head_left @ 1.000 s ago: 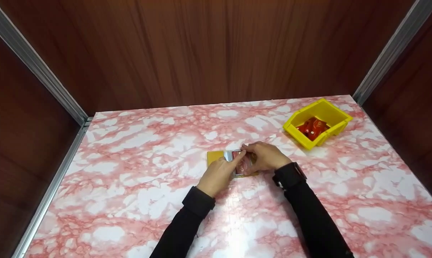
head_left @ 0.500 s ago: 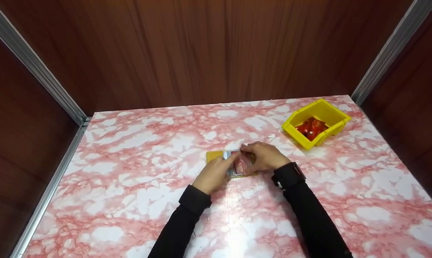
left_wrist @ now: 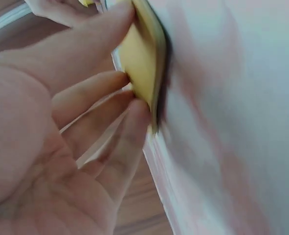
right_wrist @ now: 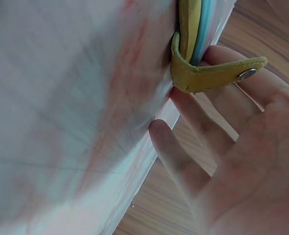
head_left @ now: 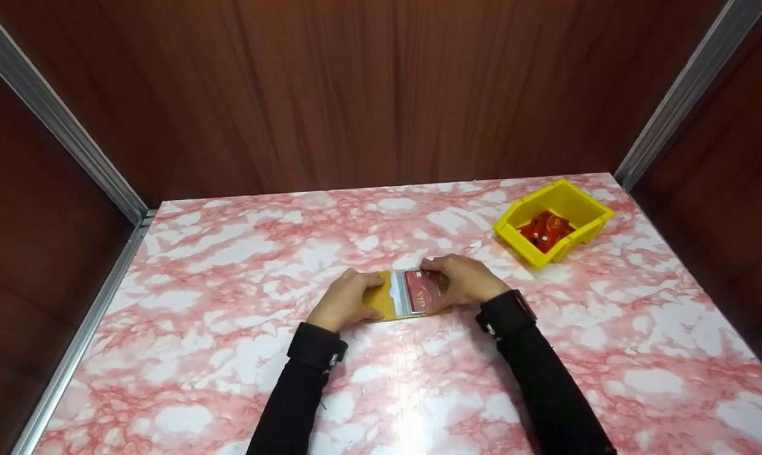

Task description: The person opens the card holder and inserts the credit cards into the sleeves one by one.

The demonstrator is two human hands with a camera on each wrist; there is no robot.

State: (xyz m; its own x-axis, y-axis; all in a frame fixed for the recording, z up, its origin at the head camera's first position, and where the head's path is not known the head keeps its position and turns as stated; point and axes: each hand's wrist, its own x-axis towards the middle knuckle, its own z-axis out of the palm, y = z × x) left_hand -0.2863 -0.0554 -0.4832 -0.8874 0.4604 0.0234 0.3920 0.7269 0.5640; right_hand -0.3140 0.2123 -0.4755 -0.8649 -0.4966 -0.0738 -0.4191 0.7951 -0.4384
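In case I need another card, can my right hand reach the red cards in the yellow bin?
Probably yes: the yellow bin stands nearby, open-topped, nothing between, but your right hand grips the card holder.

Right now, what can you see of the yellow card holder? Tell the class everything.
The yellow card holder sits open on the marbled table, its cover looking like leather. Inside are pale, plastic-looking sleeves, with a red card marked VIP toward the right. An unfastened strap with a metal snap juts toward the right hand, which holds the right end; the left hand grips the left. Whether it lies flat is unclear.
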